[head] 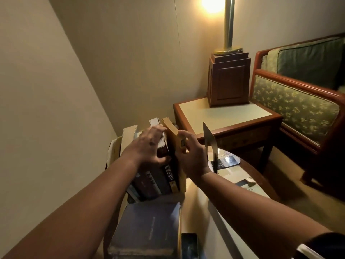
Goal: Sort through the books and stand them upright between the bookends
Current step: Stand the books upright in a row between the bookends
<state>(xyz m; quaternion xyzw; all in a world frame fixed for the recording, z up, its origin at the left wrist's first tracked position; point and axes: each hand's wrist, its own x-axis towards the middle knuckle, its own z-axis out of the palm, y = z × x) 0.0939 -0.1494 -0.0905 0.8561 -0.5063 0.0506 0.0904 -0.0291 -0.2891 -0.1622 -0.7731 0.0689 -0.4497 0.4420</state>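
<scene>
A row of upright books (pixel 160 180) stands near the wall, spines toward me. My left hand (pixel 149 144) lies over the tops of the middle books, fingers curled on a dark one (pixel 162 146). My right hand (pixel 190 154) holds the outer face of the rightmost yellow-brown book (pixel 170 128), thumb on its top edge. A metal bookend (pixel 210 139) stands free just right of my right hand. A large blue-grey book (pixel 147 228) lies flat in front of the row. A pale upright panel (pixel 112 152) closes the row's left end; whether it is a bookend is unclear.
A glossy table (pixel 240 176) holds the books, with a few flat booklets (pixel 226 160) at its right. Behind stands a wooden side table (pixel 224 116) bearing a lit lamp (pixel 228 79). A green upholstered chair (pixel 298 101) is at the right. The wall runs close on the left.
</scene>
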